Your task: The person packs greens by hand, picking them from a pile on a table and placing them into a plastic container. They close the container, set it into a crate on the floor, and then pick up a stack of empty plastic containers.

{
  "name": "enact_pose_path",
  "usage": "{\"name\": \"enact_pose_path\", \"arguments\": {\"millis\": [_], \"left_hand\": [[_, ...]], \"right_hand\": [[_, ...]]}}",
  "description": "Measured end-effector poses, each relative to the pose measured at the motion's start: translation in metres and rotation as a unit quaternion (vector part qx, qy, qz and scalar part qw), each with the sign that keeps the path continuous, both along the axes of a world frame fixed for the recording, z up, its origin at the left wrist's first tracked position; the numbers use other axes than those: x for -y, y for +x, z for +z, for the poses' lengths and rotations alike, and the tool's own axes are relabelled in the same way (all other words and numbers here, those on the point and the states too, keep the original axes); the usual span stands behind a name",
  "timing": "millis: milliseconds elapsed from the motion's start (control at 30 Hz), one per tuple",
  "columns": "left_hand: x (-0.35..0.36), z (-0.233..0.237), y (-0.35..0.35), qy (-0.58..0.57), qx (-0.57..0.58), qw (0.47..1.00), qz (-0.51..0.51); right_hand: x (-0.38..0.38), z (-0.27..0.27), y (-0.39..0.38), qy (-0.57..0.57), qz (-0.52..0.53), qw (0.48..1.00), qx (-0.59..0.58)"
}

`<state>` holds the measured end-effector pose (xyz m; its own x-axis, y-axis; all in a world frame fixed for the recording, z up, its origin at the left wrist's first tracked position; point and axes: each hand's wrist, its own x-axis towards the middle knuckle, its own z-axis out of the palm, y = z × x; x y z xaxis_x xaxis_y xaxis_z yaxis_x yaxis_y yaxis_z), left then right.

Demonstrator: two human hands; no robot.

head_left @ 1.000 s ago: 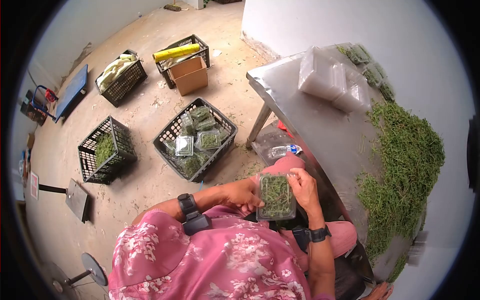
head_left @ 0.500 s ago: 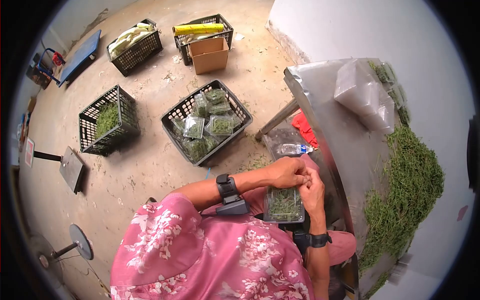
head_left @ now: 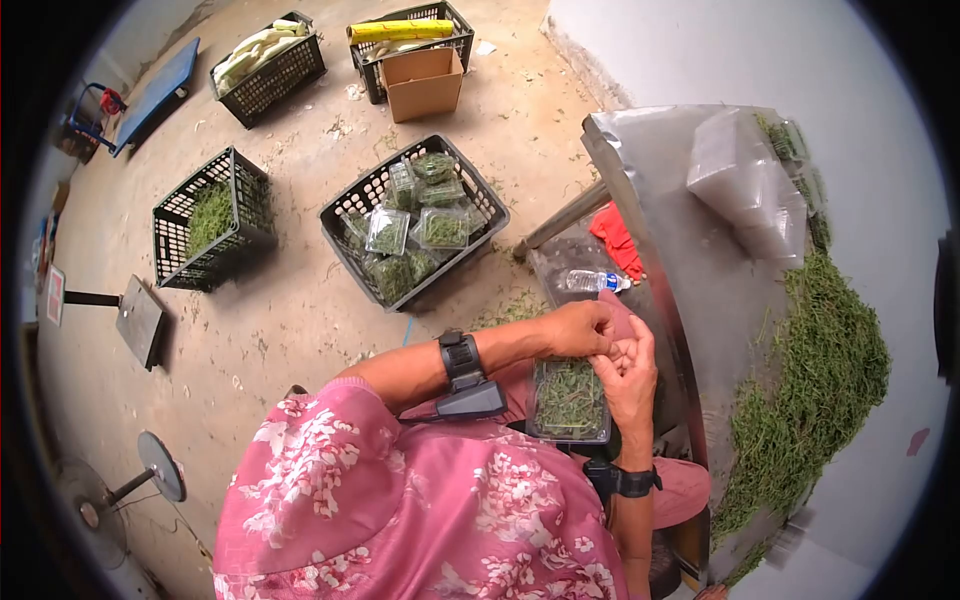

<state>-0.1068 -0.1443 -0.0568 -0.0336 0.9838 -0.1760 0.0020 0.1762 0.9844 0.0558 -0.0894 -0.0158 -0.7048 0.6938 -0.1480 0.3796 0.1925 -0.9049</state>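
Observation:
My left hand [head_left: 578, 330] reaches in from the left, its fingers curled and pinched together; whatever lies between the fingertips is too small to make out. Touching it at the fingertips is my right hand [head_left: 628, 372], palm partly up, fingers loosely apart and nothing visible in it. Just below both hands, a clear plastic box [head_left: 569, 402] full of green sprigs rests at my lap. To the right, a large heap of green sprigs [head_left: 805, 400] lies on the metal table [head_left: 690, 270].
Clear empty boxes [head_left: 745, 185] are stacked on the table. Under it are a water bottle [head_left: 592, 281] and red cloth [head_left: 617, 240]. A black crate [head_left: 335, 250] holds filled boxes; another crate [head_left: 190, 275] holds greens. Further crates, a scale and a blue cart stand on the floor.
My right hand's fingers have spread and turned more palm-up, while my left hand stays pinched beside them. The view has shifted slightly, and the box shows more fully.

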Motion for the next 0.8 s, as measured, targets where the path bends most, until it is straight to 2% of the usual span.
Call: {"name": "enact_pose_path", "arguments": {"millis": [267,467,567,667,800], "left_hand": [[-0.005,-0.002,0.000,-0.022,0.026,0.999,-0.036],[-0.002,0.003,0.003,-0.016,0.033,0.999,-0.039],[-0.002,0.003,0.006,0.000,0.020,0.999,-0.034],[-0.001,0.006,0.008,0.011,0.014,0.999,-0.028],[-0.002,-0.003,0.011,0.022,0.049,0.999,-0.002]], "right_hand": [[-0.001,-0.006,0.007,0.020,-0.016,1.000,-0.013],[0.005,0.011,0.009,0.037,-0.001,0.999,0.021],[0.006,0.015,0.016,0.006,0.011,0.999,0.040],[0.009,0.010,0.023,-0.061,-0.015,0.998,-0.022],[0.009,-0.001,0.044,-0.084,-0.012,0.995,-0.057]]}}
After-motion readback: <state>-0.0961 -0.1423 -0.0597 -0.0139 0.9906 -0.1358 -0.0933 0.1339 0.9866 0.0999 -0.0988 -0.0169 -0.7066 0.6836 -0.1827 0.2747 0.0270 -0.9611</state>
